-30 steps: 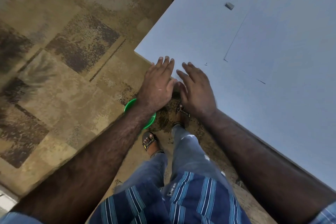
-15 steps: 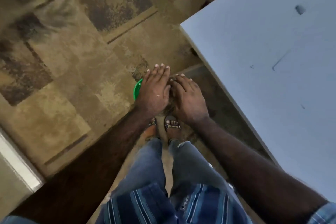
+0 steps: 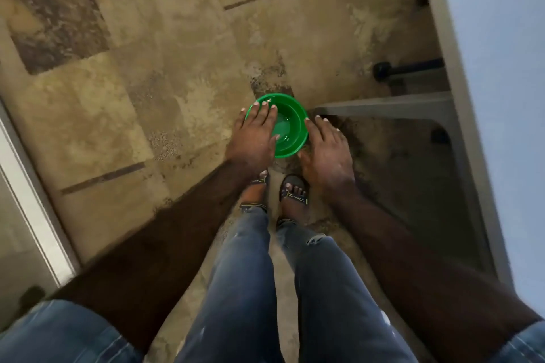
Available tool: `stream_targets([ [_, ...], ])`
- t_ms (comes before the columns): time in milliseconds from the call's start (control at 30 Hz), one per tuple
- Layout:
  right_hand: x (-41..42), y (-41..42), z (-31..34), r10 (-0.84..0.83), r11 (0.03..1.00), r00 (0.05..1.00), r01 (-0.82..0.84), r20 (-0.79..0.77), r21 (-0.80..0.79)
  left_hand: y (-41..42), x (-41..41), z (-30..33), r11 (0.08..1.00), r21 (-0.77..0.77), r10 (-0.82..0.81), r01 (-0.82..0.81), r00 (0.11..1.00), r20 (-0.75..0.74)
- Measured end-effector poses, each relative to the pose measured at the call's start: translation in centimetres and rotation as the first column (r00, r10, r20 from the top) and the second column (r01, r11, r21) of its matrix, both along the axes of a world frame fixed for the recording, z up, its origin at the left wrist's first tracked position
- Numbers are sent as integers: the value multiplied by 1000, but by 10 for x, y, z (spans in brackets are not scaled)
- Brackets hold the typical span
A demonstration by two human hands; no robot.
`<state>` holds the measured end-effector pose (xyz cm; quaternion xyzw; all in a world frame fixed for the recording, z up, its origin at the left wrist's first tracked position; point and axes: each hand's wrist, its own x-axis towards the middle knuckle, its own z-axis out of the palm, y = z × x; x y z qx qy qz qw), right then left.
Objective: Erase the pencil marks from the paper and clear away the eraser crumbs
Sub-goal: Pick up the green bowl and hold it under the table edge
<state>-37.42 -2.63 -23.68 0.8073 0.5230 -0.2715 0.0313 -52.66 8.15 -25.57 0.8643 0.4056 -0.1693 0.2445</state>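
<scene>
I am looking straight down past my two outstretched arms at a green plastic bowl (image 3: 287,127) standing on the mottled tan and brown tiled floor (image 3: 147,68), just ahead of my feet in dark strapped sandals (image 3: 295,191). My left hand (image 3: 255,138) is held palm down with the fingers straight and close together, lying across the left side of the bowl in this view so that it hides that part of the rim; I cannot tell whether it touches the bowl or is above it. My right hand (image 3: 326,153) is flat as well, fingers extended and relaxed, at the bowl's right edge, holding nothing. A few pale specks show near the far inner rim of the bowl; they are too small for me to say what they are. The pale bench (image 3: 501,68) runs down the right side of the view, its grey frame and a dark crossbar visible beneath it. The part of the bench top I can see shows no paper or eraser. My legs are in blue jeans (image 3: 250,274).
</scene>
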Motion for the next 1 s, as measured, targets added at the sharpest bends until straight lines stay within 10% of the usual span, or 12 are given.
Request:
stream_targets([
  [767,26,31,-231,-179,954,983,165,-35,-249,6,-12,-231,966,-93,223,-242,958,-179],
  [1000,15,39,-238,-607,777,668,613,-430,-144,12,-7,-241,717,-330,621,-614,778,-100],
])
